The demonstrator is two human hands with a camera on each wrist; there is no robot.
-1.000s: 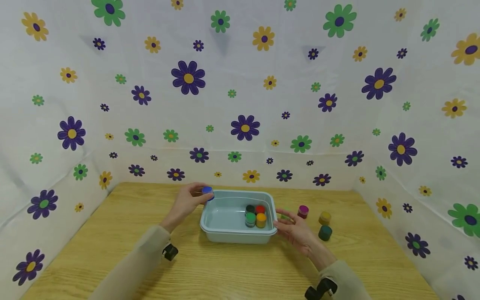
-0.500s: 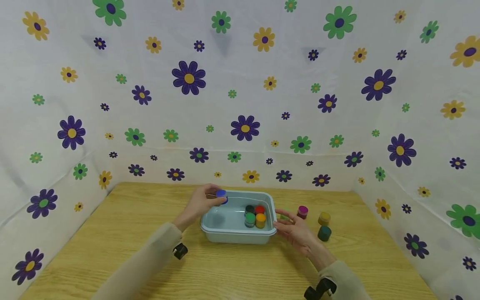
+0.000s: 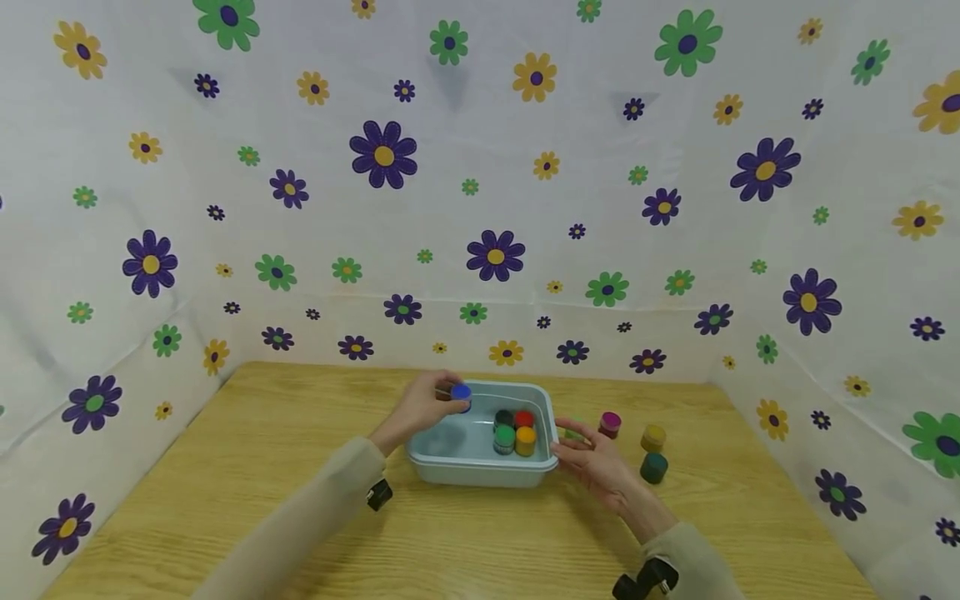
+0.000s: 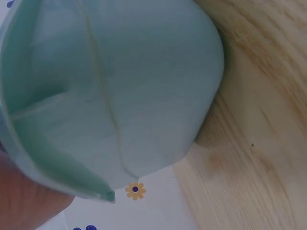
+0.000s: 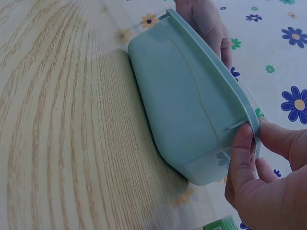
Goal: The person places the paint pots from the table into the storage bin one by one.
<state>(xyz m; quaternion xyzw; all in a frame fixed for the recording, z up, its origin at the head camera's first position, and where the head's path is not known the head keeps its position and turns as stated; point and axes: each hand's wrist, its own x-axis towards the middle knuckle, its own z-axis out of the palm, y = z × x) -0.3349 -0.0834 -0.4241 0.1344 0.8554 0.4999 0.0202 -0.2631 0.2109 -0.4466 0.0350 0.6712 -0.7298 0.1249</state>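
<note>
Tub (image 5: 168, 91) smooth plast., semi-gloss; tabletop (image 3: 480, 542) grained wd; sleeve (image 3: 315, 504) matt cloth.

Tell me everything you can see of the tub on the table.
The tub is a pale blue-green, rectangular, open-topped container with rounded corners and an outturned rim, apparently plastic. It stands upright on the wooden table. Inside, toward its right end, sit a dark jar, a red-topped jar, a green jar and an orange jar. The right hand grips the rim there; the left hand holds a blue jar over the left half.

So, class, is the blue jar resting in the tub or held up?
Held up: the left grip pinches the blue jar over the tub.
</note>
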